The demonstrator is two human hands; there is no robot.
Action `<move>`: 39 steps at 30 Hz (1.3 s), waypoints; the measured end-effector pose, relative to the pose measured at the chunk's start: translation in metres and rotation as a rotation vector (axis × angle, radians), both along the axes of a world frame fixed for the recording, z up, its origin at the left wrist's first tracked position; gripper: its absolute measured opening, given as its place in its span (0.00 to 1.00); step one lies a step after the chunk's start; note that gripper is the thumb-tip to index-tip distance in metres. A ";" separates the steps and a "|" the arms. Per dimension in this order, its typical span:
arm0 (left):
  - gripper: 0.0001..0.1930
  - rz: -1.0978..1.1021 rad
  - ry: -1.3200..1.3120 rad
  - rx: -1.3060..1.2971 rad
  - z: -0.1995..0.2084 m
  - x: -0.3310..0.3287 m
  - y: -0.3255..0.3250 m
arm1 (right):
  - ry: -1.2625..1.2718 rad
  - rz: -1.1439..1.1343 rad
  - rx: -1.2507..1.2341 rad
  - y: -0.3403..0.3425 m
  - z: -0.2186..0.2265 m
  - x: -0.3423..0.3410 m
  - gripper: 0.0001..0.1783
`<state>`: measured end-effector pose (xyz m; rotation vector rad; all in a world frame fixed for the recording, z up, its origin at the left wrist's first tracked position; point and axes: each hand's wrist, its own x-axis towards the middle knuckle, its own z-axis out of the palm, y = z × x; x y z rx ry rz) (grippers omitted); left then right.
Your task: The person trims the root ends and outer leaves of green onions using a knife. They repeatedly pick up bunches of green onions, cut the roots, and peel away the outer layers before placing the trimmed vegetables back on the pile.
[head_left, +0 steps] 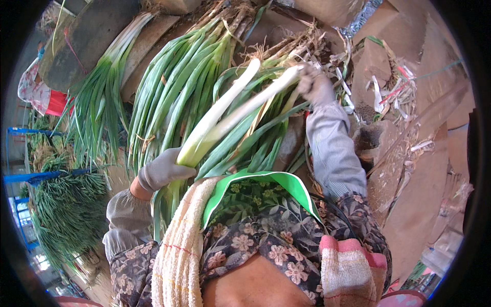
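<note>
My left hand (164, 170), in a grey glove, is closed around two thick long green onions (221, 106) where white stalk turns to green. Their white ends point up and away, and their leaves hang down past my wrist. One stalk ends in a small tuft of roots. At the tip of the other, my right hand (314, 88), also gloved, has its fingers closed on the root end, slightly blurred. Beneath them lies a bundle of unpeeled green onions (266, 117) with brown, dirty roots.
To the left lie a larger bundle of green onions (179, 82) and a cleaner, white-stalked one (105, 77). A big stack of green onions (66, 210) stands by a blue frame (30, 177). Peeled scraps (396, 97) litter the cardboard (419, 189) on the right.
</note>
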<state>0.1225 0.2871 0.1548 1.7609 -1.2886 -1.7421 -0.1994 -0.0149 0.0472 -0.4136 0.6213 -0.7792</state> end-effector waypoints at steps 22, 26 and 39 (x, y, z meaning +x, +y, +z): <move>0.19 0.342 -0.526 -0.133 0.081 0.225 0.023 | 1.057 -0.231 -0.638 0.010 -0.147 -0.109 0.28; 0.22 0.186 -0.959 -0.207 0.102 0.314 -0.087 | 1.065 -0.196 -0.615 0.034 -0.133 -0.084 0.22; 0.22 -0.145 -0.440 -0.779 -0.065 0.140 -0.298 | 1.352 -0.259 -0.484 0.093 -0.141 -0.018 0.21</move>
